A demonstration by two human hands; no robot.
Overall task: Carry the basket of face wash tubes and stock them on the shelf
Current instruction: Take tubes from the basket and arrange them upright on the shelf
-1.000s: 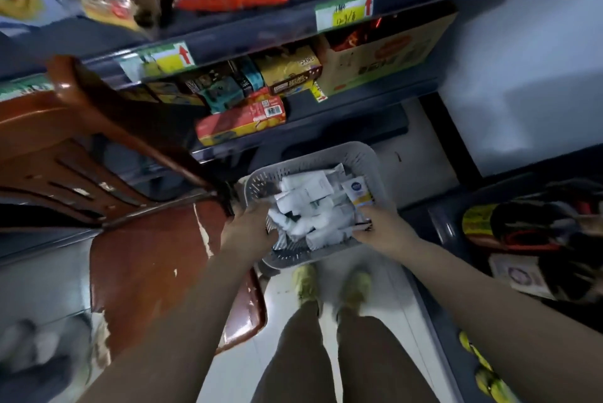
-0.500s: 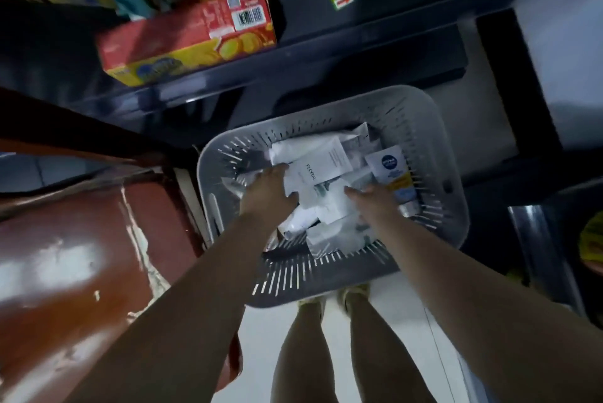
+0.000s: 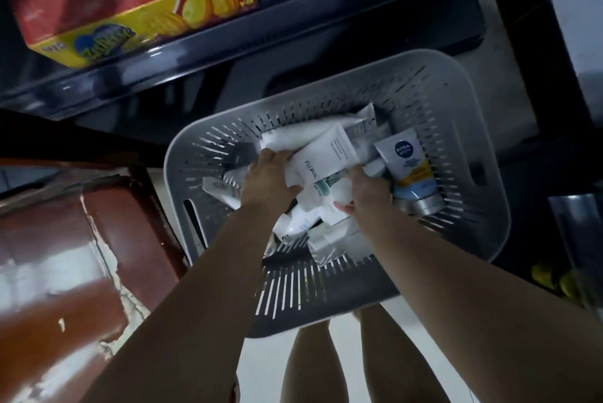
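While the view looks straight down, the biggest thing in it is the dark shelf (image 3: 202, 53) running across above the grey basket (image 3: 473, 154). A red and yellow biscuit box (image 3: 130, 7) sits on that shelf, up and left of the basket. Left of the basket there's a worn reddish-brown chair (image 3: 65, 239) with cracked, peeling finish. The basket itself is a slotted plastic one with a handle cutout on each side, sitting below the shelf edge and just beside the chair, with the person's legs showing beneath its near rim. Whether it rests on something or on the floor, I can't tell.

Inside the basket is a loose heap of face wash tubes (image 3: 326, 229), mostly white. A white tube marked FLORAL (image 3: 326, 158) lies on top near the middle, and a Nivea Men tube (image 3: 409, 171) with a yellow band and silver cap lies at the right side of the basket. Both arms reach down into the pile. The left hand (image 3: 269, 177) is curled round the FLORAL tube's lower end, thumb pressed on it. The right hand (image 3: 368, 190) is curled into the tubes just right of that, gripping some white ones.
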